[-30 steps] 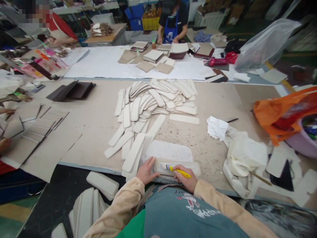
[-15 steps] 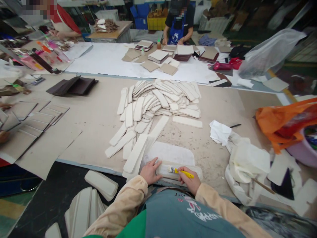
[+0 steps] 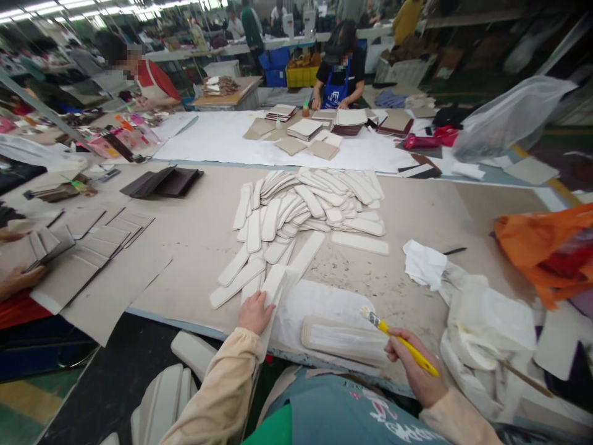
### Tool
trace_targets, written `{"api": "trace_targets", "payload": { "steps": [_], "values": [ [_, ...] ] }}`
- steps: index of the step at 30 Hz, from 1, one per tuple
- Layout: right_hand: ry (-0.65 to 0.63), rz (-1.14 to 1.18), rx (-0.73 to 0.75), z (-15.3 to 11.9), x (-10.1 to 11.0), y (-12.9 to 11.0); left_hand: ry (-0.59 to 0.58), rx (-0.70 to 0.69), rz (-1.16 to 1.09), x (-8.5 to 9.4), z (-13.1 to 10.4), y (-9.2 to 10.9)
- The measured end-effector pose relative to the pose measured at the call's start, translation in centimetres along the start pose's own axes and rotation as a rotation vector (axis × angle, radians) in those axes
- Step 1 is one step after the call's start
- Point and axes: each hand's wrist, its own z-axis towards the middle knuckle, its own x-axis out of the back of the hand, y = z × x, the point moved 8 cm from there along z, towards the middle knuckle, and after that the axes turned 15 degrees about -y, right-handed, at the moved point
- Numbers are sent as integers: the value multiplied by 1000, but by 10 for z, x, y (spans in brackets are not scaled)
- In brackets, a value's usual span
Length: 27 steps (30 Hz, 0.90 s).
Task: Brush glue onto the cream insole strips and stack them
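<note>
My right hand (image 3: 414,368) is closed round the yellow handle of a paintbrush (image 3: 407,347). Its pale, wet-looking bristles point up and left, above a white sheet (image 3: 324,296). Below the brush lies a stack of long cream strips with rounded ends (image 3: 345,340), the top one shiny white along its middle. To the left, my left hand (image 3: 256,312) has its fingers curled over a long cream strip (image 3: 277,281), one end of which reaches the table's near edge. Part of that strip is hidden by the hand.
A heap of similar strips (image 3: 306,204) covers the table's middle. More strips (image 3: 162,395) lie on a black surface at lower left. White cloth (image 3: 491,327) and an orange bag (image 3: 546,247) are at right. A co-worker's hand (image 3: 21,281) holds panels at left.
My right hand has lifted the paintbrush off the strip stack and moved right. My left hand has left that stack and moved left onto another strip. The view has tilted up.
</note>
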Motion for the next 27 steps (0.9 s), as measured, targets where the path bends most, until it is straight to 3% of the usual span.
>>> {"api": "trace_targets", "payload": {
  "steps": [6, 15, 27],
  "values": [
    [-53, -44, 50, 1, 1, -5, -3, 21, -49, -5, 5, -10],
    [-46, -22, 33, 0, 10, 8, 33, 23, -146, -1, 10, -24],
    [-50, -46, 54, -2, 23, 13, 68, 31, -137, 5, 10, -21]
  ]
}}
